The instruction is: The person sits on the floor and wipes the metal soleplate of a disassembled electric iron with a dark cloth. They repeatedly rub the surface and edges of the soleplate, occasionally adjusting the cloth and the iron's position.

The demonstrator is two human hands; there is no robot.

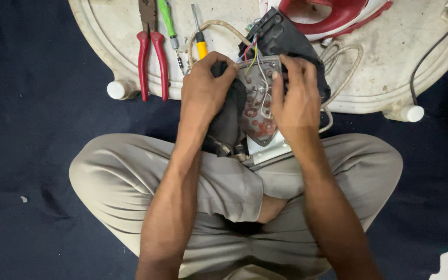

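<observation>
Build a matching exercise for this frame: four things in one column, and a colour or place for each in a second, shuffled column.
Things:
1. pliers
2. yellow-handled screwdriver
3. left hand
4. right hand

Colour or place:
A. lies on the metal plate with the wires
B. red handles, on the white tray
C. grips the black housing
D. on the tray beside the green-handled tool

Pairs: 1-B, 2-D, 3-C, 4-A
</observation>
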